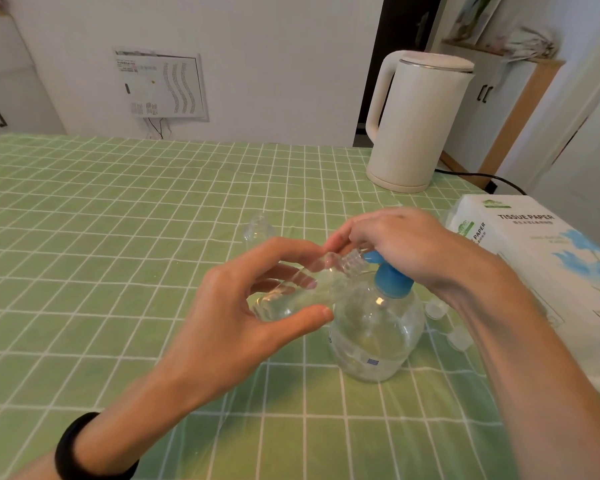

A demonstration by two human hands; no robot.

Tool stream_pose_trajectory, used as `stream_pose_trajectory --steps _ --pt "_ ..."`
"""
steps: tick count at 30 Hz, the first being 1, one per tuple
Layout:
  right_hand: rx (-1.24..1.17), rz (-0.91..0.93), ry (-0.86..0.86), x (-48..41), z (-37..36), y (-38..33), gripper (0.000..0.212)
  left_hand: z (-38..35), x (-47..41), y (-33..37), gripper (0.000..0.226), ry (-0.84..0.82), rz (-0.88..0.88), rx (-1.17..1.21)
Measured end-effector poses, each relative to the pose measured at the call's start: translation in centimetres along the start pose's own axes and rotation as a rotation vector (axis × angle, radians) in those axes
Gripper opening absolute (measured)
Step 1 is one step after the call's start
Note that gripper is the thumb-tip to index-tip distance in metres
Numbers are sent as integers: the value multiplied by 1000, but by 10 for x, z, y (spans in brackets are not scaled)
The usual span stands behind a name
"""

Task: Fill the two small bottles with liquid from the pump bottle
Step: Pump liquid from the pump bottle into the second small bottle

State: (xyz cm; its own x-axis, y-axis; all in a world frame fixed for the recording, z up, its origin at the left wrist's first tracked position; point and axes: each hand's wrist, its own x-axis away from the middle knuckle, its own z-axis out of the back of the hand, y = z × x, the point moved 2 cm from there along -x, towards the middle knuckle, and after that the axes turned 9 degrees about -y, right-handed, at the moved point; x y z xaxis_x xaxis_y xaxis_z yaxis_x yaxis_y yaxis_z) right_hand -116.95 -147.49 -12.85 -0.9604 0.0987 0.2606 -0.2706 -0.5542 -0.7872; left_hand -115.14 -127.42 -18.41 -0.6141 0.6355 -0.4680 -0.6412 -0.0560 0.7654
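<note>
We see the pump bottle (374, 327), a round clear one with a blue collar and a blue pump head (387, 275), standing upright on the green checked tablecloth (118, 209) in front of us, a little to the right; it holds clear liquid, but the level is hard to read through the plastic. One small bottle (305, 289) is clear too, and it lies tilted in the air, with its threaded open mouth touching or almost touching the blue nozzle. Our left hand (243, 306) holds this small bottle: the thumb is under it and the fingers curve over the top, so the hand is half closed around the body. Our right hand (402, 244) rests on top of the pump head, the palm down and the fingers bent loosely forward over the nozzle; how hard it presses we cannot tell. The second small bottle (257, 228) stands upright on the cloth behind the left hand, well apart from the pump bottle, without a cap. Two small clear caps (436, 309) lie on the cloth just right of the pump bottle, partly behind the right forearm. A black band (80, 448) is on the left wrist.
</note>
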Motion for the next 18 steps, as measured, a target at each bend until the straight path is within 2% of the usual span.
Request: stream_pose_trajectory --steps 7,18 --pt "-25 55 8 3 4 -3 35 0 2 0 50 1 -5 3" --pt "-41 16 -18 2 1 -2 36 -1 -1 -1 49 -1 -13 0"
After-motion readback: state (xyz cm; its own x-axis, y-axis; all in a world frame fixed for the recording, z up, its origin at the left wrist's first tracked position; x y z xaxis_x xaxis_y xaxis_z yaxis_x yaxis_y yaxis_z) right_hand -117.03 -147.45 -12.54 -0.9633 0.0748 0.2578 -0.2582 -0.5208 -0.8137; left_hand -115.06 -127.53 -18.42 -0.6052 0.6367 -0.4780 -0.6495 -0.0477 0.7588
